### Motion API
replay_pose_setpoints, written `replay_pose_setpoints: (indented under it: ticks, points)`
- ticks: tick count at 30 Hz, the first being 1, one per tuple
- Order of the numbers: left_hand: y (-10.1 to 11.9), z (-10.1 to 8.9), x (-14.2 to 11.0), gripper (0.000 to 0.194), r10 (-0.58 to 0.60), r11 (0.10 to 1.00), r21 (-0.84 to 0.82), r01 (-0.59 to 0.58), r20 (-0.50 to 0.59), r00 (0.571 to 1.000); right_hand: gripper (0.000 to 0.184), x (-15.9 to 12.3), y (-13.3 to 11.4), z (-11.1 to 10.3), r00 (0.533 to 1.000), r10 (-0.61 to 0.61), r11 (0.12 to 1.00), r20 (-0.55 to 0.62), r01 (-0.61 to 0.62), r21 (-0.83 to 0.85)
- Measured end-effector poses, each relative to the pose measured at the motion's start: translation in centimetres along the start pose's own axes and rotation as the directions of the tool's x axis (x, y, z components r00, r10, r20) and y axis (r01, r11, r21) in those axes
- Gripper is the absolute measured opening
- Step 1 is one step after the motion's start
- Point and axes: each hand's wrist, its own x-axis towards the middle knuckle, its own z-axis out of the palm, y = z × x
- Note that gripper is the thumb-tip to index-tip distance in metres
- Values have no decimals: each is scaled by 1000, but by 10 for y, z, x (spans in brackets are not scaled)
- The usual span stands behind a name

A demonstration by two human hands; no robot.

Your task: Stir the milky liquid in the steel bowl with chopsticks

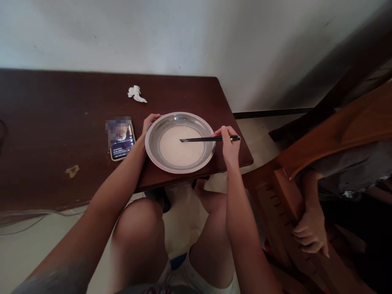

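A wide metal basin stands at the front edge of the dark wooden table, part filled with a whitish liquid. My left hand is closed on the basin's left rim, its fingers partly hidden behind the wall. Above the right rim, my right hand grips a pair of black chopsticks. They lie nearly level, pointing left, with their tips over the middle of the liquid; whether the tips dip into it I cannot tell for sure.
Left of the basin lies a phone with its screen lit. A crumpled white tissue sits farther back on the table. At the right, another person's hand rests on a wooden chair. A wall rises behind the table.
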Motion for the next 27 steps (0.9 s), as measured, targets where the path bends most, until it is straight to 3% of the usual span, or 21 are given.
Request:
replay_pose_setpoints:
  ticks: [3, 6, 9, 12, 18, 23, 27]
  points:
    - [0, -1, 1, 27, 5, 1000, -6, -5, -6, 1000, 32, 0, 0, 0, 997, 47, 998, 58, -48, 30]
    - [0, -1, 0, 27, 6, 1000, -5, -6, 10, 1000, 28, -1, -1, 2, 988, 7, 1000, 156, -8, 7]
    - [1, 1, -3, 26, 4, 1000, -6, -4, 17, 1000, 30, 0, 0, 0, 995, -32, 999, 90, 36, -39]
    - [2, 3, -6, 28, -9, 1000, 1, 9, 10, 1000, 34, 1, 1, -2, 1000, 11, 1000, -6, -11, -2]
    - [2, 3, -5, 32, -6, 1000, 16, 7, -40, 999, 28, -1, 0, 2, 985, 13, 1000, 174, -17, 21]
    - [0, -1, 2, 30, 17, 1000, 21, -16, -21, 1000, 32, 0, 1, -2, 1000, 13, 1000, 16, -14, 17]
    - [-1, -4, 4, 29, 14, 1000, 21, -14, -13, 1000, 30, -1, 1, 0, 993, 37, 998, 115, -42, 48]
